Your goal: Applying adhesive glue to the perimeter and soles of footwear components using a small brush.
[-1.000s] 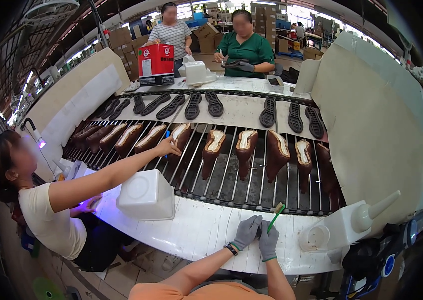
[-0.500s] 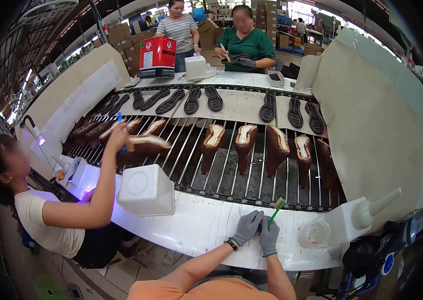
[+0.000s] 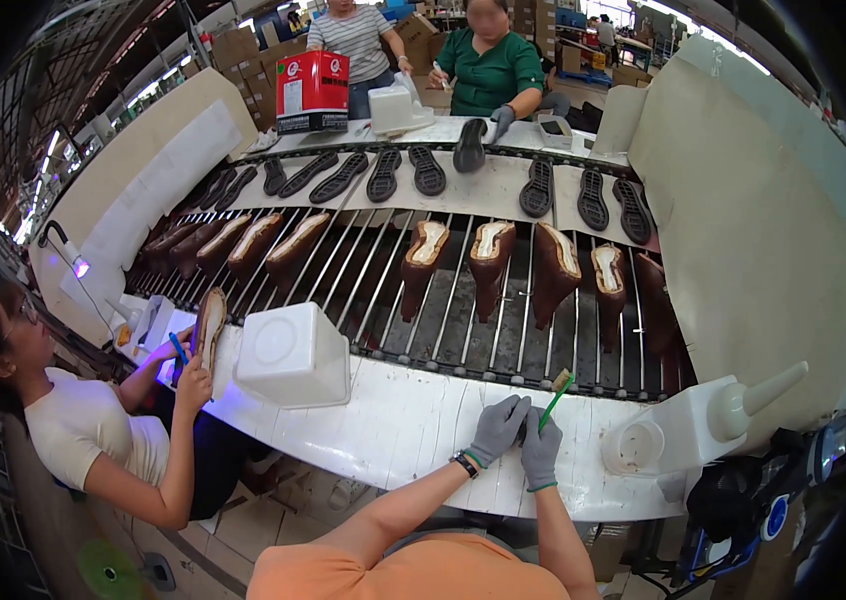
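Observation:
My right hand [image 3: 542,450], in a grey knitted glove, is closed round a green-handled brush [image 3: 554,399]. The brush's pale bristle head points up and away, close to the rack's near edge. Beside it my left hand [image 3: 496,428], gloved alike, has its fingers drawn together against the right; what they hold, if anything, is hidden. Both wrists rest over the white bench [image 3: 423,415]. Beyond the brush, a brown boot [image 3: 607,290] with a pale, exposed bottom stands sole up on the metal roller rack, next to another such boot [image 3: 555,270].
A white squeeze bottle [image 3: 708,425] with a long spout and a cup on its side lies to my right. A white container [image 3: 293,350] stands left. Black soles [image 3: 537,190] line the far shelf. A person at left holds a boot [image 3: 209,325] and blue brush; two people stand opposite.
The person at left has brought a boot from the rack to the bench. Across from me, the person in green has set a sole toward the far shelf. My hands have barely moved.

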A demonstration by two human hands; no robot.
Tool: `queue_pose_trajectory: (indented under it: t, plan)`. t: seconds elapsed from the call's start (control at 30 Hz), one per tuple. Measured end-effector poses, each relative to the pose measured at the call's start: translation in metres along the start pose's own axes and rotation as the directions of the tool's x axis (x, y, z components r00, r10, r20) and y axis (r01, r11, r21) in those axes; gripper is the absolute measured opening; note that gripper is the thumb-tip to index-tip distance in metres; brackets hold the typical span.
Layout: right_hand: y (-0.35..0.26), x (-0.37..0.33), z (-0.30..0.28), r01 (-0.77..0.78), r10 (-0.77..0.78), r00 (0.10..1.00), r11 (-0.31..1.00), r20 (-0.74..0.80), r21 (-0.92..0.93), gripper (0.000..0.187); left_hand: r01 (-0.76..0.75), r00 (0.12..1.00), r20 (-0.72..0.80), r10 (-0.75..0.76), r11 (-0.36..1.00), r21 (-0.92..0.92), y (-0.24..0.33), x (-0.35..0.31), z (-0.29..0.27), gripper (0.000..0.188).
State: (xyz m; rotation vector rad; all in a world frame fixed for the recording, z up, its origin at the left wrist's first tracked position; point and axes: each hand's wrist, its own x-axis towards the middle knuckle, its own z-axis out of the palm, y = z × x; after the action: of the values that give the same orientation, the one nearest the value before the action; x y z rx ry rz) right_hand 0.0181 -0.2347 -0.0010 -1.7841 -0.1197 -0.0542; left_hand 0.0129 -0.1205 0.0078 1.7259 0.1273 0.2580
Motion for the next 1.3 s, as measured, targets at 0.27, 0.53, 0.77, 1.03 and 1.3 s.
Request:
queue_pose_trajectory:
  t: [0.27,0.53,0.77,1.03,1.3]
  plan:
    - [-0.001,0.002,0.0,-0.008,0.008,1.0,0.994,-0.001,0.111,0.03,-0.07,0.992,-0.109,0.063,0.996,-0.059,0.012,0.008,-0.001,0.027]
    - [-0.012,-0.002,-0.004,-0.078,0.076,0.996,0.995,0.039,0.062,0.03,-0.438,0.66,-0.55,0.512,0.857,0.273,0.147,0.198,-0.153,0.05]
    - [-0.005,0.0,-0.003,-0.036,0.034,0.999,0.994,0.015,0.104,0.031,-0.059,0.976,0.21,-0.053,0.868,0.492,0.215,0.204,-0.185,0.042]
    - [-0.001,0.0,-0.004,-0.025,0.022,0.999,0.996,0.04,0.081,0.03,0.211,0.609,0.736,-0.295,0.955,0.207,0.101,0.071,-0.106,0.055]
    - [-0.004,0.002,-0.007,-0.005,0.007,0.998,0.999,0.058,-0.035,0.028,0.296,0.935,0.172,-0.309,0.95,0.1,0.009,-0.004,-0.044,0.043]
